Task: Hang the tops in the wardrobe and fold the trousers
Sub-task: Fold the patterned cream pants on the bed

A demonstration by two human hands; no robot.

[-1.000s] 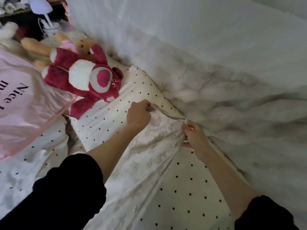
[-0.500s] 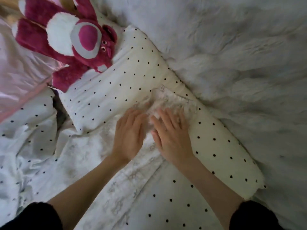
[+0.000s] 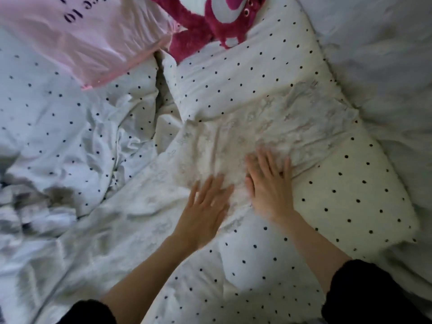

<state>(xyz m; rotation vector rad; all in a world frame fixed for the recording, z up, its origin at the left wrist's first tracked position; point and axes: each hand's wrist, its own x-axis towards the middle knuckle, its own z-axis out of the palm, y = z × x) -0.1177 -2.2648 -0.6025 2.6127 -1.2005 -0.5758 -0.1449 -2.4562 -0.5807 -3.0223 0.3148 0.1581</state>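
Cream trousers point(image 3: 268, 127) with a faint pattern lie spread over a polka-dot pillow point(image 3: 350, 190) on the bed, waistband toward the far right and legs running down to the near left. My left hand point(image 3: 205, 206) lies flat on the fabric, fingers straight. Beside it, my right hand point(image 3: 268, 185) also presses flat on the trousers with fingers spread. Both hands are blurred with motion. Neither hand holds anything.
A pink garment with dark lettering point(image 3: 88, 36) lies at the top left. A magenta plush bear point(image 3: 217, 22) sits at the top beside the pillow. A rumpled polka-dot duvet point(image 3: 58, 127) covers the left; a white furry blanket point(image 3: 385, 66) fills the right.
A second ago both hands pinched the waistband; they then let go and flattened on the fabric. Now they have slid down the trousers toward me, smoothing them. The camera has tilted downward.
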